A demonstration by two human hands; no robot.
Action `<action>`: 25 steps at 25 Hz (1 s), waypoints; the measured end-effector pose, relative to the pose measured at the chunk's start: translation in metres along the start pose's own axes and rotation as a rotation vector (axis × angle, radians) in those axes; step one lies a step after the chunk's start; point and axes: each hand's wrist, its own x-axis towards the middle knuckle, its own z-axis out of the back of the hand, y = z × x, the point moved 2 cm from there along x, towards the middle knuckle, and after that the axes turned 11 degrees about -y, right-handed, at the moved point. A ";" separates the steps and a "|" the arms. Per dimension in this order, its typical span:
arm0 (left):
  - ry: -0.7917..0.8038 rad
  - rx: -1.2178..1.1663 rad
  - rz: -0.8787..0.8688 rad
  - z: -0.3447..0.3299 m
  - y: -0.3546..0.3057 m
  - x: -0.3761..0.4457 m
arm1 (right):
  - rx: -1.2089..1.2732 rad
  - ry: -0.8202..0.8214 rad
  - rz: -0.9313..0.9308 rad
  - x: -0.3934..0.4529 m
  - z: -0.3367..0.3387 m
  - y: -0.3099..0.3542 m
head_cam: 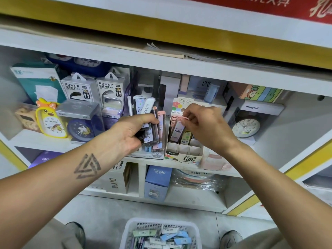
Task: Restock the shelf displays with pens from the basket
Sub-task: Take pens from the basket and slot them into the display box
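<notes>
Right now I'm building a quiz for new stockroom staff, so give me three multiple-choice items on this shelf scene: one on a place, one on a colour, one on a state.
1. Where is the white basket?
A. On the floor below the shelves, between the person's shoes
B. On the top shelf
C. In the left hand

2. What colour is the duck-faced clock?
A. Red
B. Yellow
C. Black

3. What is the left hand doing?
A. Hanging free
B. Pressing flat on the shelf
C. Gripping a bundle of slim packs

Answers: 1 A, it sits low in the view on the grey floor; 2 B, its body is yellow, with an orange bow; 3 C, its fingers curl round the packs while the right hand pinches a pink pack at the display box.
</notes>
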 end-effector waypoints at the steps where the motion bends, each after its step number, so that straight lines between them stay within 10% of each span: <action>1: 0.002 0.006 -0.004 0.000 0.000 0.000 | 0.002 0.006 0.008 -0.001 -0.001 -0.001; 12: 0.052 0.024 0.013 0.000 0.008 -0.004 | -0.297 0.083 0.201 -0.011 -0.019 -0.003; 18: 0.124 0.030 0.024 -0.003 0.012 -0.007 | 0.599 0.138 -0.542 -0.003 -0.018 0.012; 25: 0.098 0.043 0.055 -0.005 0.015 -0.006 | 0.626 0.011 -0.624 -0.001 -0.002 0.012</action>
